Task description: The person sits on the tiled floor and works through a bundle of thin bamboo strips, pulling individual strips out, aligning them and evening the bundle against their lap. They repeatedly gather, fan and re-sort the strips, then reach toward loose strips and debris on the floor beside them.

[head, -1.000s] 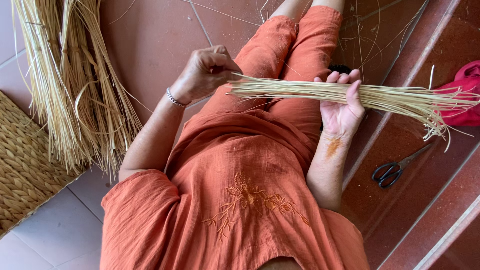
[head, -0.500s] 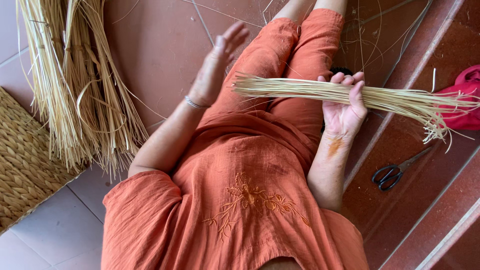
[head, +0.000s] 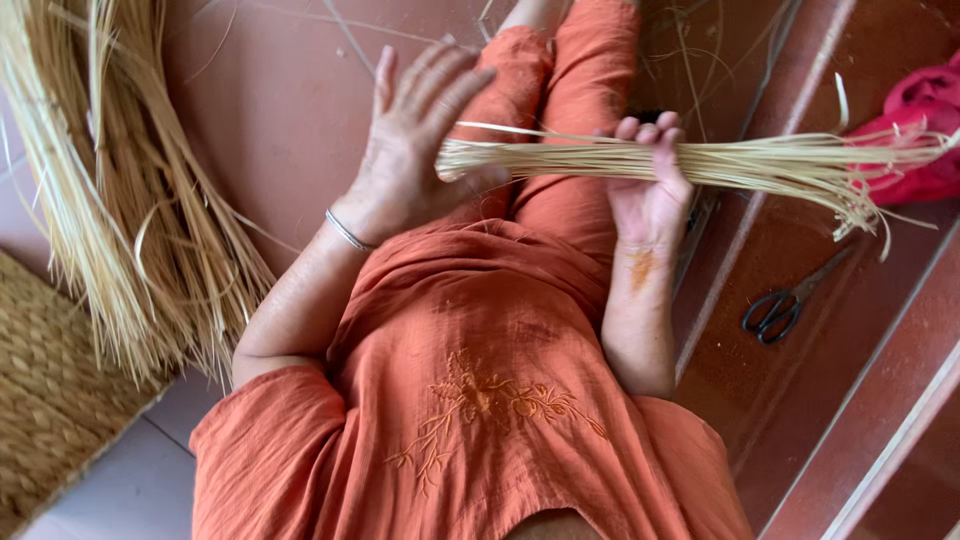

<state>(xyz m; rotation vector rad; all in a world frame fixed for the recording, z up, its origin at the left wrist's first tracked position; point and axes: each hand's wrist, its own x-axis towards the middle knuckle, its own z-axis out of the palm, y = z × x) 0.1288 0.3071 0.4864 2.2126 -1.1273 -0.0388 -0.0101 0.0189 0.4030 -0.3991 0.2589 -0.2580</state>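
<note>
I sit on a reddish tile floor in orange clothes, legs stretched out ahead. My right hand (head: pixel 650 195) is closed around a thin bundle of pale straw strands (head: pixel 770 162), which lies level across my lap and reaches to the right. My left hand (head: pixel 415 140), with a thin metal bangle on its wrist, is open with fingers spread. Its palm is at the bundle's left cut end (head: pixel 455 160); I cannot tell whether it touches.
A large sheaf of loose straw (head: pixel 110 190) lies on the floor at the left, and a woven mat (head: pixel 40 400) beside it. Black scissors (head: pixel 785 305) rest on the step at the right, a red cloth (head: pixel 925 110) beyond them.
My left hand let go of the bundle's left end, lifted away with fingers opening, and has come back flat against that end. The right hand kept its grip and barely moved.
</note>
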